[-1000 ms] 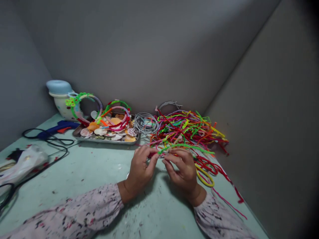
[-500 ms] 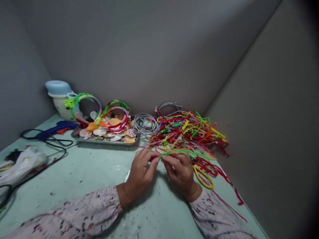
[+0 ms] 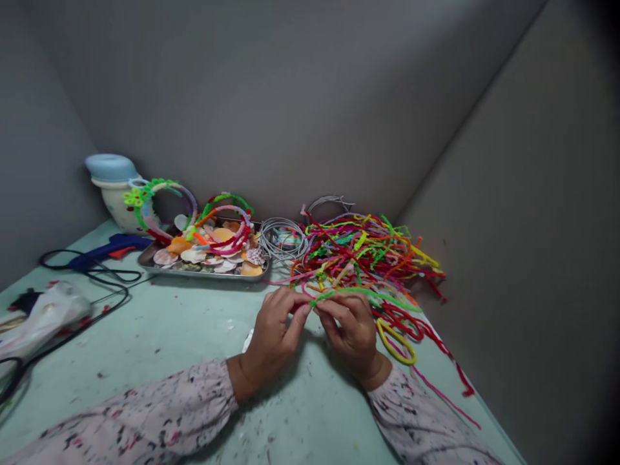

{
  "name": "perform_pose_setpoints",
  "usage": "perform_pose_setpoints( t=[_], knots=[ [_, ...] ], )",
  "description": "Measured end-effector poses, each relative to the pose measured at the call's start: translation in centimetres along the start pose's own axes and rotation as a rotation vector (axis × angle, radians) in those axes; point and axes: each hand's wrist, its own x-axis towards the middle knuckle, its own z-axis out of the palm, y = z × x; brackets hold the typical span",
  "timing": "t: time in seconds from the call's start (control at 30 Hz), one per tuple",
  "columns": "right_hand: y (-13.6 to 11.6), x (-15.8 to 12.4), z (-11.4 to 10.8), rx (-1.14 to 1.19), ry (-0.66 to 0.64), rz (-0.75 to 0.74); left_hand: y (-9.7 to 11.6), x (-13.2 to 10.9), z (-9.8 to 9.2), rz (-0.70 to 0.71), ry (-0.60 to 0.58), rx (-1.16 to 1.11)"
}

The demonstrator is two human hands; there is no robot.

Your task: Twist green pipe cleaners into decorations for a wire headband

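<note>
My left hand (image 3: 274,336) and my right hand (image 3: 352,330) meet at the middle of the pale green table (image 3: 169,349). Both pinch a bright green pipe cleaner (image 3: 368,294) that runs off to the right from my fingertips. A bit of red shows between my left fingers. Just behind my hands lies a tangled pile of coloured pipe cleaners (image 3: 363,252). A yellow loop (image 3: 396,342) and red loops (image 3: 404,323) lie right of my right wrist.
A metal tray (image 3: 203,271) of shells and wrapped hoops stands at the back left, with a coil of grey wire (image 3: 283,237) beside it. A blue glue gun (image 3: 109,248), black cable (image 3: 92,303), a plastic bag (image 3: 43,316) and a lidded pot (image 3: 116,190) are on the left. Grey walls enclose the table.
My hands have drawn closer together and slightly toward the pile, fingertips now nearly touching on the green pipe cleaner. Nothing else has moved.
</note>
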Motion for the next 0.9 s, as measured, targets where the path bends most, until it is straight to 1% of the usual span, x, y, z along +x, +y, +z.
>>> perform_pose_setpoints(
  t=[0.23, 0.5, 0.9],
  knots=[
    [0.01, 0.14, 0.06, 0.046, 0.017, 0.005, -0.02, 0.03, 0.05, 0.005, 0.007, -0.003],
    [-0.03, 0.03, 0.07, 0.043, -0.007, 0.009, 0.06, 0.09, -0.05, 0.031, 0.02, 0.022],
    [0.09, 0.09, 0.05, 0.046, 0.014, -0.02, -0.05, 0.07, 0.0, 0.044, 0.015, 0.025]
  ],
)
